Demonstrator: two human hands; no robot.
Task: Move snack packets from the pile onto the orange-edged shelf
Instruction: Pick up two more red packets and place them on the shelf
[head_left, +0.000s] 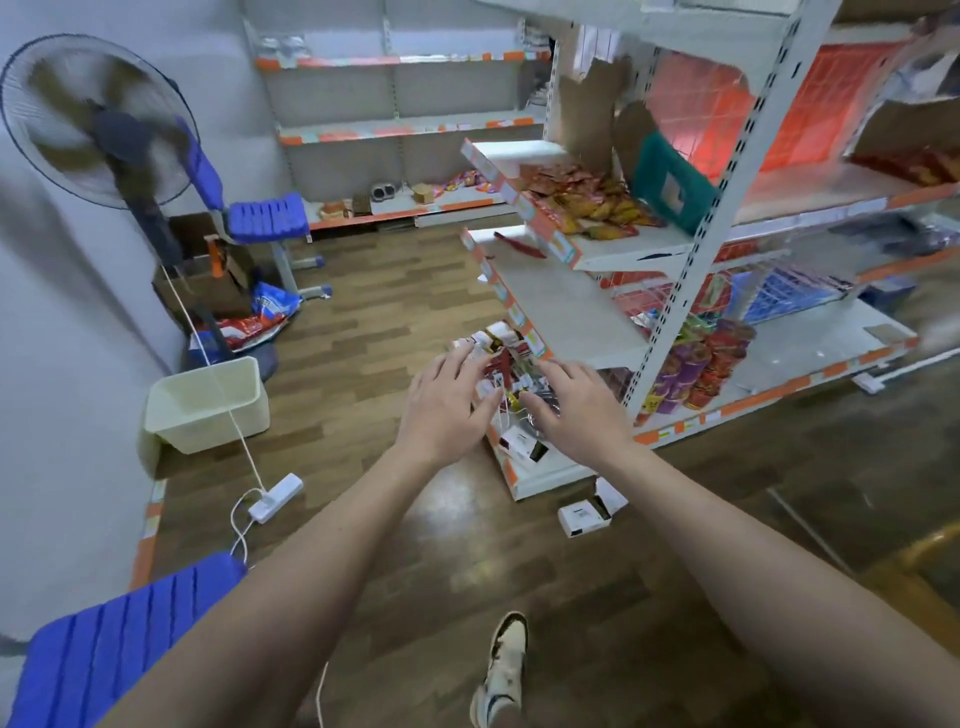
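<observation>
The left hand (447, 410) is resting on the left side of the pile of small red, white and yellow snack packets (506, 364). Its fingers (467, 364) are lying straight and spread, closing on nothing. The right hand (576, 410) is covering the right side of the same pile. Its fingers are bending down onto the packets, but it cannot be told whether they are gripping any.

The pile is sitting at the near end corner of the lowest white metal shelf with an orange-striped edge (550, 475). It is lying directly below the near end of the middle white orange-edged shelf (566, 306). A single long red packet (519, 244) is lying near the far end of the middle shelf. A heap of red and yellow snack bags (587, 202) is occupying the upper shelf (634, 249).

On the wooden floor (395, 312), a small white open carton (587, 514) is lying just beside the corner of the lowest shelf. A cream plastic tub (208, 405) and a white power strip (275, 496) are standing well apart from the shelf, to the left.
</observation>
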